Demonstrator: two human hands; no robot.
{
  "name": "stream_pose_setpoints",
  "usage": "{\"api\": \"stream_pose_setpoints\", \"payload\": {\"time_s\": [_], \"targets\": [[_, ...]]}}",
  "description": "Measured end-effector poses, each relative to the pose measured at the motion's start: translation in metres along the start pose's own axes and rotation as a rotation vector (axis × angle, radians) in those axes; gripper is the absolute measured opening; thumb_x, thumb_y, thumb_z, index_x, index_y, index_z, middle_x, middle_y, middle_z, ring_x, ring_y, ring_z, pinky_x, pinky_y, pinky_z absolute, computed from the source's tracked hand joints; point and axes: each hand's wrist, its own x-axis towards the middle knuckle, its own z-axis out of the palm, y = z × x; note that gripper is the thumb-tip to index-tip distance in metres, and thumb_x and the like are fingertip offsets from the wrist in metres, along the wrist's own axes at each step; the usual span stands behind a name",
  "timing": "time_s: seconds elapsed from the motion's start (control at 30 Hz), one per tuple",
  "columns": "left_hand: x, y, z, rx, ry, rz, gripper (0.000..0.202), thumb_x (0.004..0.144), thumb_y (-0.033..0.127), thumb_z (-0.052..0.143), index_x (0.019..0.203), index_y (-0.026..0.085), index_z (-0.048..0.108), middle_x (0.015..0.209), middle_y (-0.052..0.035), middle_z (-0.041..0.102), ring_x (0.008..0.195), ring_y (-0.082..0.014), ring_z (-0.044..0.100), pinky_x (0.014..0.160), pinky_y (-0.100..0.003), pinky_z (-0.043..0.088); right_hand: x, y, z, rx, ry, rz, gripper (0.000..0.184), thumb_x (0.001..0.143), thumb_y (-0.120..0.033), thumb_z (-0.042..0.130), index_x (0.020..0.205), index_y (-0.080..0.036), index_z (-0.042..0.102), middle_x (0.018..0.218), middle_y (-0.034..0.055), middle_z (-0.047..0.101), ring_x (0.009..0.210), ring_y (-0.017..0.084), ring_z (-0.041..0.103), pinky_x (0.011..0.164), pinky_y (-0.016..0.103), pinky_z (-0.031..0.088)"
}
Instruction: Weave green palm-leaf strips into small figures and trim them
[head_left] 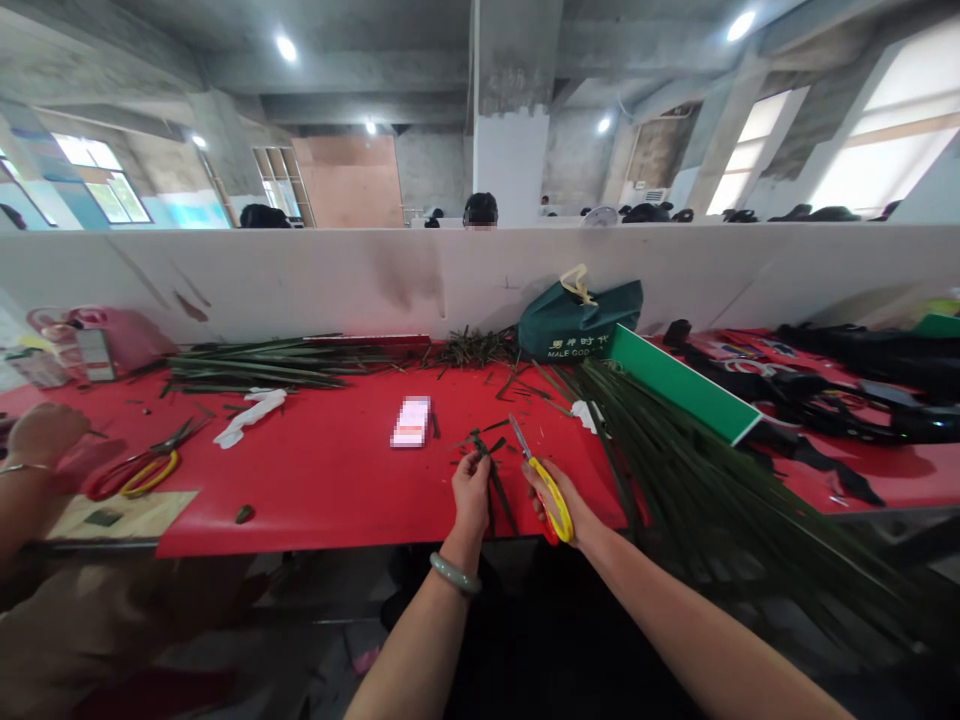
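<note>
The left hand (471, 492) pinches a leaf strip (493, 448) over the counter (315, 470); just right of it, the right hand (579, 508) grips scissors (555, 494), blades slanting away leftward, seemingly together.

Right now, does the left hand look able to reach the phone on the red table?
Probably yes: the phone lies near the left hand, with only red tabletop and small scraps between, though it holds dark leaf strips.

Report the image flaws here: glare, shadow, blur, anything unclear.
Head view: the far-right window washes out white and the phone is pixelated. Head view: deep shadow lies below the red tabletop, while the held scissors read fairly clearly.
</note>
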Motion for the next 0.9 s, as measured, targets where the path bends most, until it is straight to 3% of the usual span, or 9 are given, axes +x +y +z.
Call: {"api": "stream_pose_setpoints", "payload": {"time_s": [0.2,0.3,0.43,0.63,0.9], "targets": [[-0.001,0.030,0.000,-0.095,-0.074,-0.135,0.028,0.061,0.029,0.065,0.083,0.015,0.055,0.062,0.0005,0.058,0.055,-0.0097,0.055,0.060,-0.025,0.042,-0.013,-0.005,-0.010,0.004,-0.076,-0.022,0.030,0.071,-0.048,0.053,0.082,-0.022,0.044,0.058,-0.0054,0.051,0.039,0.006,0.045,0.037,0.018,0.035],[-0.008,0.055,0.002,-0.254,-0.213,-0.275,0.025,0.062,0.026,0.065,0.082,0.017,0.053,0.060,0.0015,0.055,0.055,-0.0096,0.054,0.059,-0.025,0.042,-0.023,-0.008,-0.011,0.002,-0.157,-0.027,0.033,0.070,-0.052,0.052,0.077,-0.020,0.045,0.057,-0.0052,0.052,0.042,0.007,0.048,0.042,0.019,0.038],[-0.018,0.079,0.005,-0.452,-0.353,-0.353,0.014,0.069,0.024,0.060,0.078,0.016,0.052,0.058,0.0034,0.047,0.051,-0.0063,0.048,0.056,-0.022,0.040,-0.033,-0.006,-0.010,0.041,-0.274,-0.033,0.037,0.069,-0.054,0.052,0.075,-0.018,0.048,0.059,-0.0038,0.054,0.047,0.008,0.051,0.046,0.020,0.039],[-0.029,0.086,0.013,-0.698,-0.446,-0.451,0.021,0.072,0.022,0.055,0.057,0.015,0.042,0.052,0.0051,0.032,0.045,-0.0040,0.037,0.052,-0.021,0.036,-0.032,0.012,-0.003,0.189,-0.351,-0.104,0.033,0.068,-0.049,0.057,0.081,-0.020,0.049,0.067,-0.0024,0.056,0.055,0.009,0.053,0.050,0.022,0.041],[-0.046,0.092,0.028,-0.829,-0.398,-0.458,0.014,0.072,0.015,0.052,0.062,0.014,0.043,0.053,0.0061,0.029,0.044,-0.0027,0.032,0.050,-0.020,0.031,-0.030,0.011,0.002,0.346,-0.269,-0.169,0.037,0.064,-0.051,0.060,0.081,-0.021,0.047,0.065,-0.0045,0.053,0.051,0.008,0.049,0.050,0.022,0.038]]}}
